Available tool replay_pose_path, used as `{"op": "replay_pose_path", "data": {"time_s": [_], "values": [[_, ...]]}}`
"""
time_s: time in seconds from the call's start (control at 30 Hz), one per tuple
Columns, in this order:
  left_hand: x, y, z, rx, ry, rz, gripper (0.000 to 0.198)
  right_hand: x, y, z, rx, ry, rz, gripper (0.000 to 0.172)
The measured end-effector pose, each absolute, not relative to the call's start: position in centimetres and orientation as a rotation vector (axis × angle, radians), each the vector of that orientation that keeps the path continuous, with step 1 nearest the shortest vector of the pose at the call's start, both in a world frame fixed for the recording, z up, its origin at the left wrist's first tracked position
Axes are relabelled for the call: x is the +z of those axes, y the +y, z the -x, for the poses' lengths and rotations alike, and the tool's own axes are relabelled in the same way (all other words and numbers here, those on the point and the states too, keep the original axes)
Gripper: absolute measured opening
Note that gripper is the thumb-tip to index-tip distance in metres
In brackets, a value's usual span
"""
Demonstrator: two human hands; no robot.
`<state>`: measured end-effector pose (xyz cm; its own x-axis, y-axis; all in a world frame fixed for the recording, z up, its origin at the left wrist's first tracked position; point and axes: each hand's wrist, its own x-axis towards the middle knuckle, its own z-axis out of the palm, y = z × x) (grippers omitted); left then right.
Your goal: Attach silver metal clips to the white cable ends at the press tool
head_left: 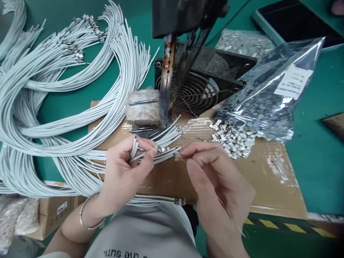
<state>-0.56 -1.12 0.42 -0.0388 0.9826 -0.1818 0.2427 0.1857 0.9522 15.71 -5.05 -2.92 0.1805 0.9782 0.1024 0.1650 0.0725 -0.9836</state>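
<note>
My left hand is closed on a few white cable ends, pinching them between thumb and fingers over a cardboard sheet. My right hand pinches a thin wire whose tip points at the cable ends; the wire runs back under the palm. More stripped cable ends lie fanned out just beyond my fingers, under the tip of a soldering iron.
Big loops of white cables fill the left of the green table. A black fan stands behind the iron. An open plastic bag spills small metal pieces onto the cardboard. A sponge block with tweezers sits beside the iron.
</note>
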Motion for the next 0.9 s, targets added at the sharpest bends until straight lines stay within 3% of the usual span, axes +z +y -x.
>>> {"op": "replay_pose_path", "data": {"time_s": [0.9], "values": [[0.4, 0.3, 0.0, 1.024, 1.477, -1.226, 0.014, -1.9, -3.2, -14.2, 1.069, -0.925, 1.295, 0.020]]}}
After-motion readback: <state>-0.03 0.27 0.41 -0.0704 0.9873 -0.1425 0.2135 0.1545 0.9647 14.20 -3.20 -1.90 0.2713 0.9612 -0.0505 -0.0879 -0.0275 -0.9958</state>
